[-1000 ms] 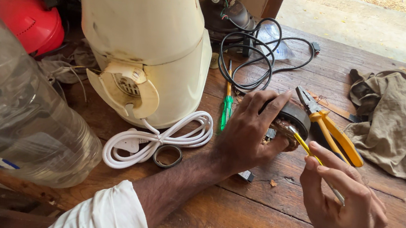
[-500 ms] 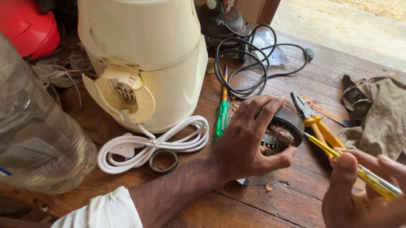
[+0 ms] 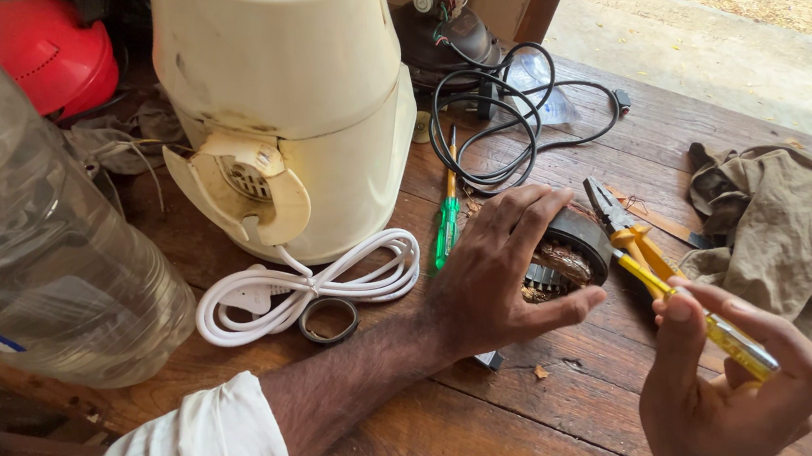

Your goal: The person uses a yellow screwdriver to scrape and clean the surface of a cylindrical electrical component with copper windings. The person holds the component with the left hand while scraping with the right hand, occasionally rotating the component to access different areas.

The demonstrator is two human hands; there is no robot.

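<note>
The left hand (image 3: 496, 278) grips a round motor part (image 3: 572, 258) on the wooden table (image 3: 524, 442), near the middle. On the right, the right hand (image 3: 724, 402) pinches a yellow screwdriver (image 3: 707, 325).

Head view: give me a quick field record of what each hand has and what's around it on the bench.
left hand: grips round motor part on wooden bench
right hand: holds yellow screwdriver, tip toward motor part
beside motor part: yellow-handled pliers, green screwdriver
left of hands: cream appliance body, white cord, tape roll
right edge: olive cloth
</note>
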